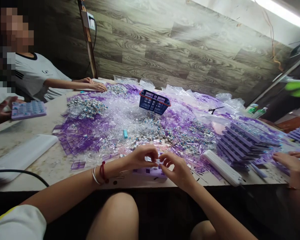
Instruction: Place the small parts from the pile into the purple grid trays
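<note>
Near the front edge of the table, my left hand (pixel 141 157) and my right hand (pixel 177 171) meet fingertip to fingertip. Both pinch a small transparent plastic piece (pixel 158 161), largely covered by the fingers. Just under them lies a light purple plastic tray (pixel 150 174) with square recesses, partly hidden by my hands. Beyond my fingers spreads a heap of small grey-white and blue parts (pixel 150 128). Loose transparent purple square frames (pixel 76 136) lie to the left of it.
A dark blue basket (pixel 155 102) stands on the heap. To the right are a stack of purple trays (pixel 240 143) and a white power strip (pixel 222 166). A long white case (pixel 25 155) lies left. Other people's hands (pixel 293 166) work at the right and left.
</note>
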Motion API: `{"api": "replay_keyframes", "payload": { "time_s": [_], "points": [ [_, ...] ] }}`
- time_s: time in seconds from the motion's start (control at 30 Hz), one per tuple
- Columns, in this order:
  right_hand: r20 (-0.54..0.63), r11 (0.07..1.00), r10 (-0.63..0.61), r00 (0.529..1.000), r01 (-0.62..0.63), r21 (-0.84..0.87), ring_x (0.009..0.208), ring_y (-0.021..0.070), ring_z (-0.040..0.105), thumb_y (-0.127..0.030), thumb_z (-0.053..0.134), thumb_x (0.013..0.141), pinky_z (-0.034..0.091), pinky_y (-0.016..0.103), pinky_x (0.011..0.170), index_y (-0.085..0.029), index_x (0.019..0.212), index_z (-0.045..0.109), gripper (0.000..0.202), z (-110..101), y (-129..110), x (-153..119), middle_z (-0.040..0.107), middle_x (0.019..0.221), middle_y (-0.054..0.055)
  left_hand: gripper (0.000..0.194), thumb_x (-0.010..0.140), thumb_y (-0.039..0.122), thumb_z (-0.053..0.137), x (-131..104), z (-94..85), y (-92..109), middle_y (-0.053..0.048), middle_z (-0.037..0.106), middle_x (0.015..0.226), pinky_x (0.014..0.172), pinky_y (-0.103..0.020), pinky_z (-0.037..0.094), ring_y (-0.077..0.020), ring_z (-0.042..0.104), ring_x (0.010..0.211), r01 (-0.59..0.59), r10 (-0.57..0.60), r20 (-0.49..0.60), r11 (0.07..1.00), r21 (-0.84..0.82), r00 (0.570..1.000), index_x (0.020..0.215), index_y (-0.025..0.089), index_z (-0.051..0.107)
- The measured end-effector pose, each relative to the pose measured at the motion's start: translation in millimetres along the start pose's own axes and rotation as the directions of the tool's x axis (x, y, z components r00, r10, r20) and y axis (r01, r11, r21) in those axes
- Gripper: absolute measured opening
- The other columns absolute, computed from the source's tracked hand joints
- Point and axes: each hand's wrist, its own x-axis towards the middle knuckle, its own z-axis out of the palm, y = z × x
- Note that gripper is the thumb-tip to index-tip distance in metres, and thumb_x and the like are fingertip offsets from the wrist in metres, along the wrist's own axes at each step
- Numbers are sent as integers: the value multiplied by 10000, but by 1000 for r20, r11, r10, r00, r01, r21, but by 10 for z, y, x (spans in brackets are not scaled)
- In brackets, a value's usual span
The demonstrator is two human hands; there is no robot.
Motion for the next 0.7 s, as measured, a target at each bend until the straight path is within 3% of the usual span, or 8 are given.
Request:
{"api": "replay_keyframes", "payload": {
  "time_s": [0.27,0.7],
  "points": [
    [70,998,-58,996,60,-34,646,128,563,-116,533,760,455,252,611,-210,885,568,160,17,10,-18,616,785,10,201,804,295,641,0,-1,15,-32,578,726,655,-238,433,-126,537,683,-99,93,34,942,320,995,696,152,549],
    [61,995,0,998,6,-101,600,124,482,-128,554,713,373,247,582,-186,823,574,127,63,68,14,561,683,-6,44,769,141,583,-33,30,31,-33,601,809,703,-258,420,-155,555,736,-79,62,52,899,432,997,756,167,550]
  ]
}}
